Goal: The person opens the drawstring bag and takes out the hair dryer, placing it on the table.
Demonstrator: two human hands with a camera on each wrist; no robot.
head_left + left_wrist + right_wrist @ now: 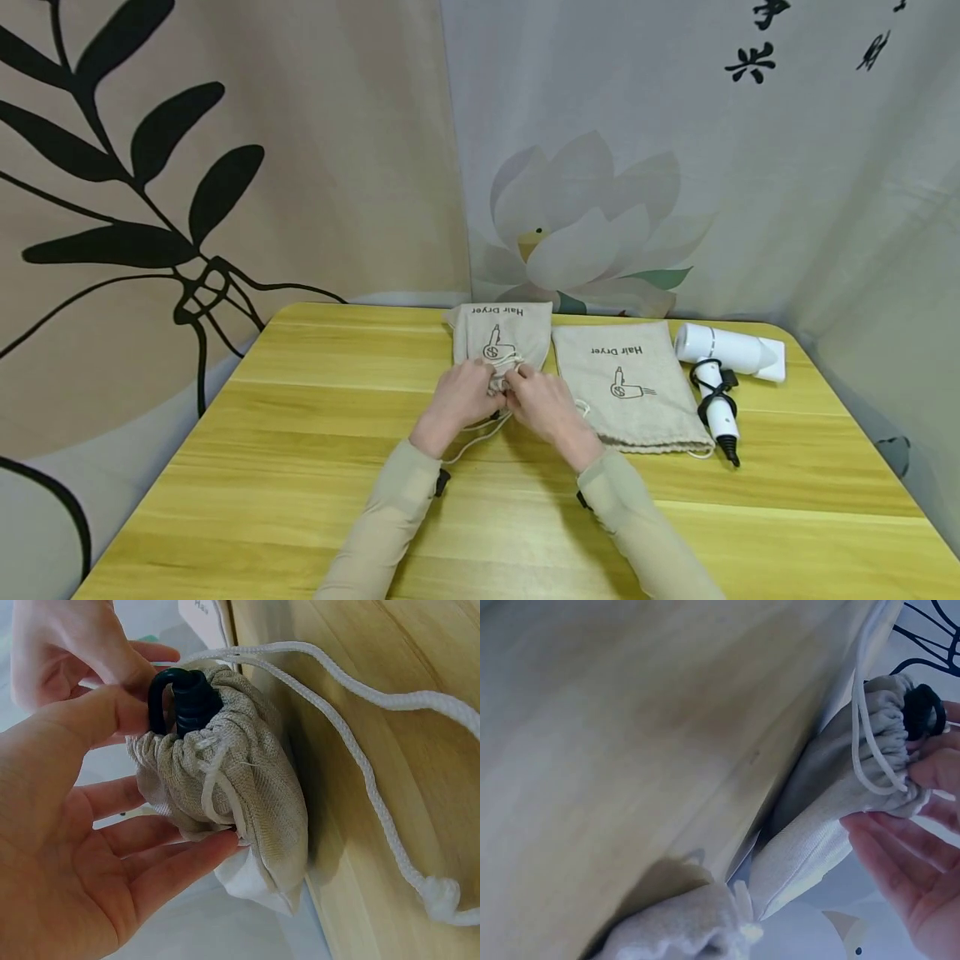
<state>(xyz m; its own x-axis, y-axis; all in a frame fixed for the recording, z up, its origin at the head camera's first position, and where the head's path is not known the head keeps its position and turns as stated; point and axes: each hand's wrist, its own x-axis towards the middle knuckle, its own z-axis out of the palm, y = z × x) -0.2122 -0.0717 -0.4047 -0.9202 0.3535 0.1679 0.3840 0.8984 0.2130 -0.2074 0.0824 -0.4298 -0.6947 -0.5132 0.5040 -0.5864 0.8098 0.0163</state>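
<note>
A beige drawstring bag printed "Hair Dryer" lies at the back middle of the table, its mouth gathered toward the person. The left hand grips the gathered mouth from one side, thumb at the rim and fingertips along the cloth. From the other side, the right hand pinches the same mouth between thumb and fingers. A black ribbed cord end with a loop pokes out of the opening. White drawstrings trail from the bag onto the wood; one ends in a knot.
A second "Hair Dryer" bag lies flat to the right. Beyond it is a white hair dryer with black cord wound round its handle. All rest on a wooden table, with a printed curtain behind its back edge.
</note>
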